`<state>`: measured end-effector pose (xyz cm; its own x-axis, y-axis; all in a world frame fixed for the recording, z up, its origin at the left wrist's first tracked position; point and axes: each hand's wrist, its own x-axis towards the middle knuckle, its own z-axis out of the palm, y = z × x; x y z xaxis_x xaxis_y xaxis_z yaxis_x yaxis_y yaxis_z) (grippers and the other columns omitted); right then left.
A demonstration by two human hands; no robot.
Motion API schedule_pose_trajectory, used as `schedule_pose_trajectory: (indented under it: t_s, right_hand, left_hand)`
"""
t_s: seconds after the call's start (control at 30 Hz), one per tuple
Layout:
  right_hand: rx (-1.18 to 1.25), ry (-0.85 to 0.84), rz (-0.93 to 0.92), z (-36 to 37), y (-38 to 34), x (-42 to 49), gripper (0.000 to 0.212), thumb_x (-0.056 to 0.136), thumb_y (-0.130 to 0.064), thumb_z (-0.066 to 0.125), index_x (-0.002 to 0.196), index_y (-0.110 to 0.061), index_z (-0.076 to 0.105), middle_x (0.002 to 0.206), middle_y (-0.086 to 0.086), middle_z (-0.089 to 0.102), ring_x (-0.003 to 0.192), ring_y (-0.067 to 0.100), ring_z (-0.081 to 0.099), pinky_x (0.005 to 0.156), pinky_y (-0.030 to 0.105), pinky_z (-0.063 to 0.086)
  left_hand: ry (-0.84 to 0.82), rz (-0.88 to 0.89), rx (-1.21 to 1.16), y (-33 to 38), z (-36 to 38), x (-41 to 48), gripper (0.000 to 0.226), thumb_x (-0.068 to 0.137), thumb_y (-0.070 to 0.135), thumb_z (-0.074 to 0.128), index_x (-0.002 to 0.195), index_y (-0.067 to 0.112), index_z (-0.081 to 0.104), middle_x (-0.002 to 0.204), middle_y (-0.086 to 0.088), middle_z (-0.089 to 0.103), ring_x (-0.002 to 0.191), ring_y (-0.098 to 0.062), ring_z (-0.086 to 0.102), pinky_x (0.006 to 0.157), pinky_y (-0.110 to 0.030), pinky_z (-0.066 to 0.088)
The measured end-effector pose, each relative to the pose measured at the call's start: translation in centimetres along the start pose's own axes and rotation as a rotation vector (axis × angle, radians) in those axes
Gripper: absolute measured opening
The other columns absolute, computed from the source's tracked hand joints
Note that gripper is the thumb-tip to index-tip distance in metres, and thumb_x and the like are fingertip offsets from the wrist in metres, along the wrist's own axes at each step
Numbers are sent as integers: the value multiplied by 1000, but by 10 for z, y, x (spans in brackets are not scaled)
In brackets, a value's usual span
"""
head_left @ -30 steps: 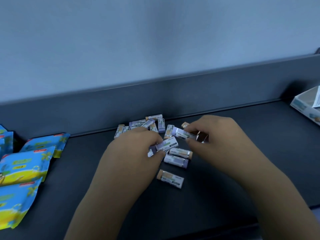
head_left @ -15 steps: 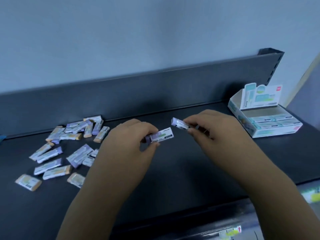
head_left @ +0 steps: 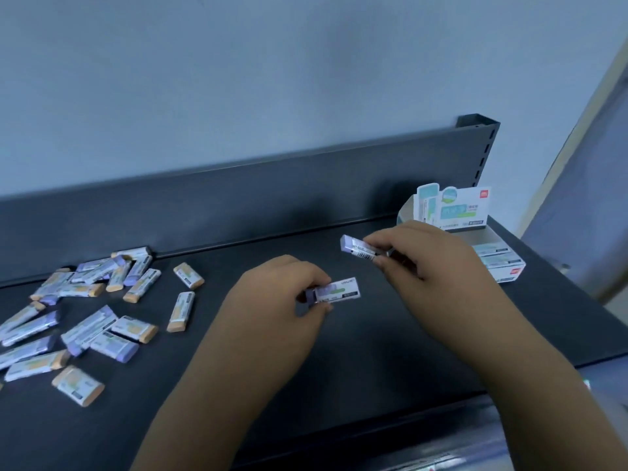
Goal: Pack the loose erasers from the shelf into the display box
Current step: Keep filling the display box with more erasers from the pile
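My left hand (head_left: 272, 297) pinches a purple-ended eraser (head_left: 336, 289) in a white sleeve, held just above the dark shelf. My right hand (head_left: 421, 256) grips another purple eraser (head_left: 356, 248) with a barcode, a bit higher and to the right. The display box (head_left: 499, 263) stands at the shelf's right end with its printed flap upright; my right hand partly hides it, and rows of erasers show inside. A heap of several loose erasers (head_left: 88, 300), purple and orange ended, lies at the left.
The dark shelf (head_left: 339, 362) has a raised back panel (head_left: 272, 198) behind it and a front edge near me. The shelf's right edge drops off just past the box. A pale wall rises behind.
The view has swung right, from over the pile towards the box. Both hands carried their erasers away from the heap towards the display box, and the right hand now overlaps the box.
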<state>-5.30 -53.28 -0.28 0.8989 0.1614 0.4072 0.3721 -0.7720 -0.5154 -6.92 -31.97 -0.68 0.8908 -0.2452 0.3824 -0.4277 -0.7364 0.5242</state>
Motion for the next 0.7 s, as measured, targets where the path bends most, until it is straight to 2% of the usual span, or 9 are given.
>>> schedule_pose_trajectory:
  t_s: [0.2, 0.3, 0.43, 0.57, 0.7]
  right_hand:
    - [27, 53, 35, -11, 21, 0, 18, 97, -18, 59, 105, -29, 71, 97, -13, 64, 93, 5, 57, 82, 30, 47]
    - [24, 93, 59, -22, 39, 4, 22, 96, -17, 59, 107, -30, 72, 100, -14, 66, 94, 7, 59, 84, 32, 49]
    - [-18, 124, 86, -41, 67, 8, 20, 96, -17, 60, 105, -30, 72, 97, -12, 67, 91, 11, 60, 79, 34, 50]
    - [-66, 58, 114, -63, 98, 22, 19, 96, -18, 61, 106, -30, 73, 96, -9, 67, 91, 14, 60, 82, 37, 51]
    - [-174, -51, 85, -77, 123, 37, 15, 96, -18, 60, 98, -24, 73, 91, -6, 67, 85, 15, 59, 79, 39, 51]
  left_hand:
    - [-14, 20, -22, 7, 16, 16, 15, 75, 31, 68, 90, 32, 73, 86, 14, 65, 83, -6, 63, 75, -38, 54]
    - [-45, 25, -16, 18, 22, 25, 17, 75, 34, 65, 91, 33, 73, 86, 15, 65, 84, -6, 63, 76, -37, 53]
    - [-78, 46, 37, 37, 33, 50, 19, 77, 34, 60, 91, 32, 73, 86, 13, 64, 84, -8, 62, 76, -38, 53]
    - [-108, 66, 88, 54, 54, 83, 13, 82, 30, 66, 92, 28, 74, 86, 11, 63, 82, -10, 61, 78, -39, 53]
    - [-127, 29, 97, 61, 77, 110, 9, 85, 24, 73, 92, 28, 74, 86, 10, 63, 82, -7, 59, 79, -35, 53]
